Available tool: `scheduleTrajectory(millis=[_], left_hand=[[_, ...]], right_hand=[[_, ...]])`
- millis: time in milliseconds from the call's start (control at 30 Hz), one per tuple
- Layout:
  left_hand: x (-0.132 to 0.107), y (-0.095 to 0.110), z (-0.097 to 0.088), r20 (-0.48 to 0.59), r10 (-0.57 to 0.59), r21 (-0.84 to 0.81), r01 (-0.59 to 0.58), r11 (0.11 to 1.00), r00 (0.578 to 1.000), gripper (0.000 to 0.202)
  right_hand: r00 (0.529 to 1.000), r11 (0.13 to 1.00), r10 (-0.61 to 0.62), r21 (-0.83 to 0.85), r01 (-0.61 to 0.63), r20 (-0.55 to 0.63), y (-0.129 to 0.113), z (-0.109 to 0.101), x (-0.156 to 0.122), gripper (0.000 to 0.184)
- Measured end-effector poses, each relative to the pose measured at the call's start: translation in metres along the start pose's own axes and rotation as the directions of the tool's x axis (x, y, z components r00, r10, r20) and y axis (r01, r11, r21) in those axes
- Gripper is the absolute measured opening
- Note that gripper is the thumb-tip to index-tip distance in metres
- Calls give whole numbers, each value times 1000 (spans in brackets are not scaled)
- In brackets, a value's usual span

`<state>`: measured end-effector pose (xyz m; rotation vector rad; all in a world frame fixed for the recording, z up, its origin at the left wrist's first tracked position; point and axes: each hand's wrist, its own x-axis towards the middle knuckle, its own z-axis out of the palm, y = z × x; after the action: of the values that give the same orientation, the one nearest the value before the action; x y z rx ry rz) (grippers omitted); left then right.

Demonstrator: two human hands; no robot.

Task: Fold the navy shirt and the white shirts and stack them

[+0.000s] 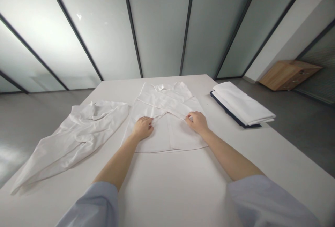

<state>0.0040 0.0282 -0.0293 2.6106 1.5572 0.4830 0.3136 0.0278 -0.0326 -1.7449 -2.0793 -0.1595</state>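
A white shirt lies flat in the middle of the white table, collar away from me, with both sleeves folded across its body. My left hand rests on the shirt's left part, fingers curled and pinching the end of a sleeve. On the right part sits my right hand, fingers closed on the cuff of the other sleeve.
A crumpled white shirt lies loose at the table's left. At the right rear a stack of folded white garments sits on a dark folded piece. A wooden cabinet stands on the floor beyond, and glass wall panels run behind the table.
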Motion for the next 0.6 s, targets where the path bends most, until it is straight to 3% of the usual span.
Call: scheduleTrajectory(millis=[167, 367, 500, 600], left_hand=[[-1, 0, 1, 35, -11, -2, 11, 1000, 999, 25], [-1, 17, 0, -46, 28, 17, -28, 999, 999, 20], [-1, 34, 0, 78, 140, 35, -144, 989, 987, 20], [-1, 40, -1, 129, 128, 89, -140, 986, 983, 23]], right_hand=[[995, 1000, -6, 0, 6, 97, 0, 3, 1, 22], [987, 998, -47, -32, 53, 156, -3, 1, 0, 18], [984, 995, -96, -23, 100, 151, -12, -6, -3, 17], [968, 988, -151, 30, 148, 198, -19, -10, -5, 23]])
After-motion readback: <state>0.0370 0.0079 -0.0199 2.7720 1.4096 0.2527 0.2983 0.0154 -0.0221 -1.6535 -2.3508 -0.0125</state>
